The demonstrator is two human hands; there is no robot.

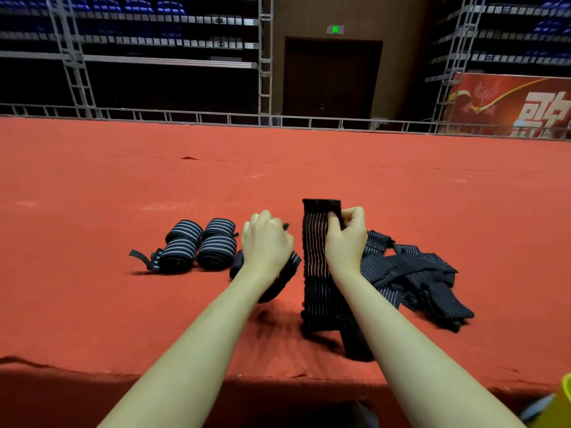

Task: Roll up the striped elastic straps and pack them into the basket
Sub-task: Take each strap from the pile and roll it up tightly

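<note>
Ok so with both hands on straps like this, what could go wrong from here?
1. The right hand pinches only the top of the hanging strap; its loose lower end could twist, giving a crooked roll.
2. The left hand holds a strap that trails onto the carpet and might tangle.
3. The unrolled pile is knotted together, so pulling one strap may drag others.
4. One finished roll has a loose tail and may unwind.

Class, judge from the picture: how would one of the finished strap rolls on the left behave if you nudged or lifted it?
The finished rolls are rounded bundles, so a nudge would probably set one rolling. One roll's loose tail trails on the red carpet, so it may unwind when lifted. Being wound fabric, it likely feels light and squashy.
</note>
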